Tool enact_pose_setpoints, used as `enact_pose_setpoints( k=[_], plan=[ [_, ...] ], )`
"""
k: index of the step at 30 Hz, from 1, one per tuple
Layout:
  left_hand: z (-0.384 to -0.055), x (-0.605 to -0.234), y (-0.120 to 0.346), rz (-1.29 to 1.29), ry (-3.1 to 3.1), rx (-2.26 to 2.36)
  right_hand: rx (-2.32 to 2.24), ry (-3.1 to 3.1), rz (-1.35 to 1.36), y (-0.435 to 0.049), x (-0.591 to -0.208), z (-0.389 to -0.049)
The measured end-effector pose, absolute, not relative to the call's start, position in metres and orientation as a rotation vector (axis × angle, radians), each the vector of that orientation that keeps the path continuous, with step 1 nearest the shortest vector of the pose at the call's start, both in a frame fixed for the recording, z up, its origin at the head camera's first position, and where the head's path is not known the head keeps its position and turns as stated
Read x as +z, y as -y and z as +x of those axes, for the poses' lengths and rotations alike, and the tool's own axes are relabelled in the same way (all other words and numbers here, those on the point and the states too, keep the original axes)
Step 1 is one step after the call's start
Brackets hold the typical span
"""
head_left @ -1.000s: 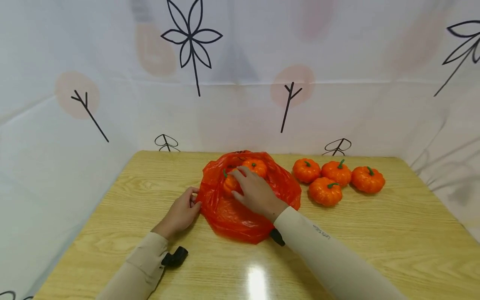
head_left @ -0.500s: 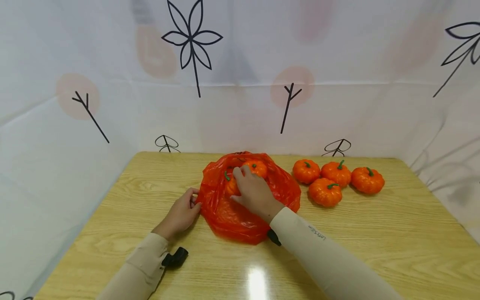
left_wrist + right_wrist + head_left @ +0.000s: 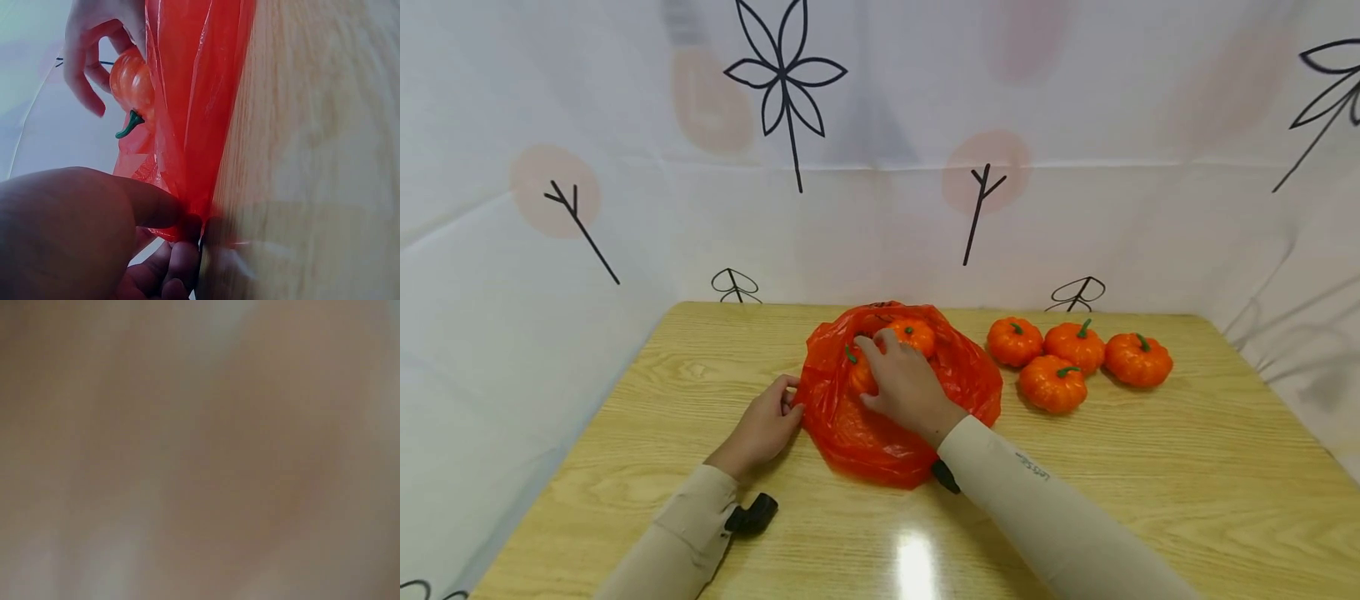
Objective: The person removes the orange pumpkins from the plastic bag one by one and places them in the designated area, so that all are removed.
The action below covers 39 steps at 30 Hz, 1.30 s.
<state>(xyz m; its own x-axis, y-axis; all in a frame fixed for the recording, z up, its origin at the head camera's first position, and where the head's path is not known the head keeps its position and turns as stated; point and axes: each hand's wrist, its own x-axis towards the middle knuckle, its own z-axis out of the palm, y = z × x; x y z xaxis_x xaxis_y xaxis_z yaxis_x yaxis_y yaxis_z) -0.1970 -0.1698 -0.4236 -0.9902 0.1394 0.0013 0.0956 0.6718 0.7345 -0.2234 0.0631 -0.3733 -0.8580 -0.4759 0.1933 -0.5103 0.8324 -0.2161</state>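
Observation:
A red plastic bag (image 3: 880, 454) lies spread with its mouth wide on the wooden table. Inside it are two small orange pumpkins with green stems: one at the back (image 3: 912, 333), the other nearer the left (image 3: 861, 379), partly covered by my right hand (image 3: 910, 387). That hand reaches over the bag, fingers spread and bent; in the left wrist view they hover beside the near pumpkin (image 3: 132, 84), seemingly without gripping it. My left hand (image 3: 763, 425) pinches the bag's left edge between thumb and fingers, low at the tabletop. The right wrist view is only a blur.
Several more orange pumpkins (image 3: 1052, 384) stand grouped on the table (image 3: 1150, 467) to the right of the bag. A pale patterned cloth (image 3: 880, 225) hangs behind and at both sides. Black wrist devices (image 3: 752, 515) sit below the sleeves.
My right hand has shifted slightly over the bag, and its fingers have straightened a little since half a second ago. The left hand keeps its pinch on the bag's edge.

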Motion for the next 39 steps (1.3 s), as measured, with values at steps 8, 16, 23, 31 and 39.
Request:
enact_pose_setpoints(
  k=[8, 16, 23, 31, 39],
  plan=[
    [-0.199, -0.425, 0.167, 0.225, -2.83, 1.232, 0.632, 2.839, 0.685, -0.073, -0.367, -0.216],
    [-0.198, -0.428, 0.165, 0.203, -2.808, 1.248, 0.739, 2.775, 0.699, -0.092, -0.364, -0.195],
    [-0.197, -0.427, 0.164, 0.216, -2.832, 1.245, 0.8, 2.723, 0.688, -0.115, -0.363, -0.178],
    [-0.197, -0.428, 0.163, 0.223, -2.806, 1.255, 0.893, 2.689, 0.594, -0.141, -0.361, -0.157],
    [-0.197, -0.423, 0.171, 0.214, -2.815, 1.226, 0.908, 2.645, 0.559, -0.159, -0.364, -0.147]
  ],
)
